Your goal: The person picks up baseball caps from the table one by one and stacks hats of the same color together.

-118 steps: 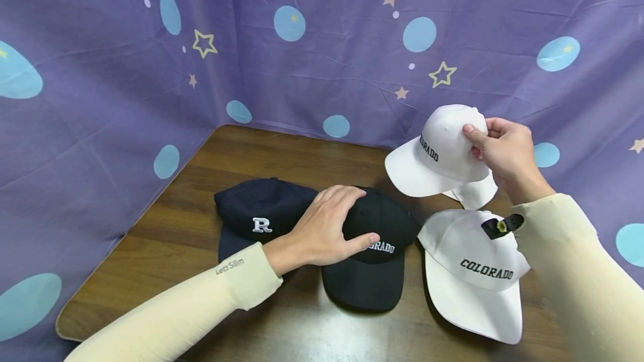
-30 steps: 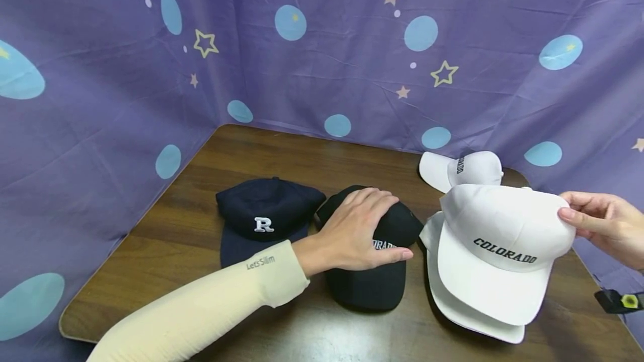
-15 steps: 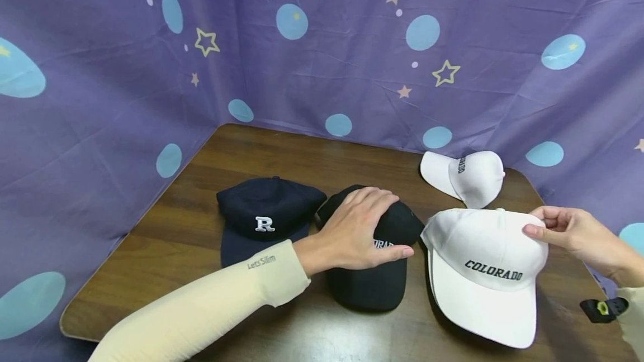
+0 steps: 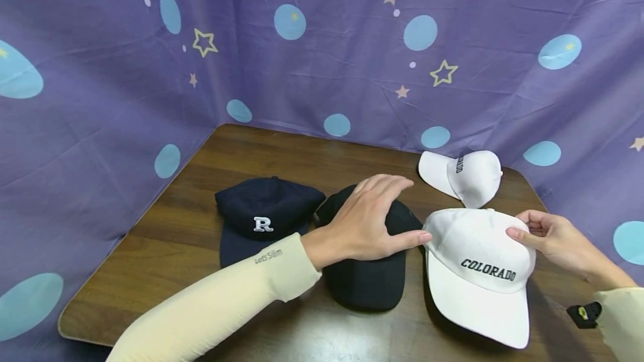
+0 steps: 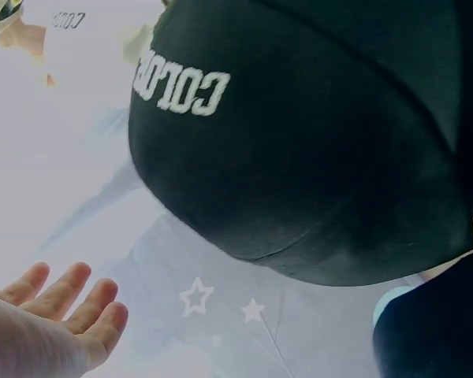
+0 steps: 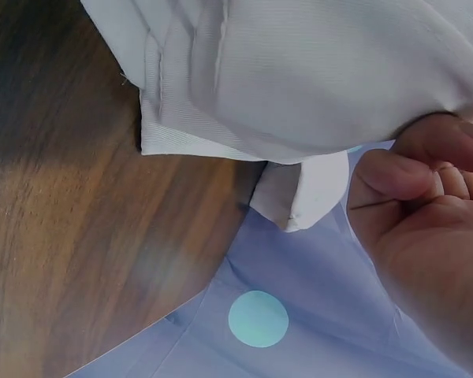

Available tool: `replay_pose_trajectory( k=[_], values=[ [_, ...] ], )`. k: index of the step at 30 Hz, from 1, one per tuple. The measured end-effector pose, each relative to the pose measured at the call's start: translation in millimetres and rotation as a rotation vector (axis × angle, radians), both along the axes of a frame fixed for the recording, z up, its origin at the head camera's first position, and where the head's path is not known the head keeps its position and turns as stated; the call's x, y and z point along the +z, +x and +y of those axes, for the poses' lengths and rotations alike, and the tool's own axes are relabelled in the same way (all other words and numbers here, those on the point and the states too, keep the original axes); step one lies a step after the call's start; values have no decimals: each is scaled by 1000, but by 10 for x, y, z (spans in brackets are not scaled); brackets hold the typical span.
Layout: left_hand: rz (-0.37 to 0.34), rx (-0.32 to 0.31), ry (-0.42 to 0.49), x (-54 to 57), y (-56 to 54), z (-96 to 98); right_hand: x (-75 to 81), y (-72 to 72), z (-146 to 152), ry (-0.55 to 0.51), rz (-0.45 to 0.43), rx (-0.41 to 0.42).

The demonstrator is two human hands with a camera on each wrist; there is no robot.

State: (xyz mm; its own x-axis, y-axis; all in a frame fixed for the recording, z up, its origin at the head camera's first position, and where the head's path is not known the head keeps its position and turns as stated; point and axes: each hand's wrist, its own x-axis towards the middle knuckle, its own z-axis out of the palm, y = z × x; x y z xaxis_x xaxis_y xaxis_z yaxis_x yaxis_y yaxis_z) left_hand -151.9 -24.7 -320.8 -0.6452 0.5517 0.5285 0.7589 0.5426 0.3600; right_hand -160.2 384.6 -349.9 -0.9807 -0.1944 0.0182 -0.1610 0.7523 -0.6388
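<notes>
My left hand (image 4: 364, 225) is over the black cap (image 4: 364, 284), fingers extended, covering most of its lettering. Its thumb tip overlaps the left edge of a white COLORADO cap (image 4: 483, 256) in the head view; contact is unclear. That white cap is stacked over another, with layered edges (image 6: 181, 118) visible in the right wrist view. With thumb and fingers, my right hand (image 4: 558, 242) pinches the top cap's right side. In the left wrist view, the left hand (image 5: 55, 323) is apart from the black crown (image 5: 299, 157).
A navy cap (image 4: 266, 205) with a white R lies left of the black one. Behind the stack, another white cap (image 4: 478, 175) lies turned sideways. Purple patterned cloth (image 4: 322, 71) hangs along the back and left of the wooden table (image 4: 181, 211).
My right hand has brought a white cap from the back and lowered it onto the front white one, then shifted it slightly left. My left hand has moved right and risen slightly over the black cap.
</notes>
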Motion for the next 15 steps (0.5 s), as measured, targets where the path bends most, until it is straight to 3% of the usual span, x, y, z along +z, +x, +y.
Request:
replay_pose_trajectory(
  k=[6,15],
  values=[
    [23,-12,59,49,-14,32,-31,-27,-29,-15,11,5],
    [8,-8,52,71,-34,31,13,-46,5,38,27,9]
  ],
)
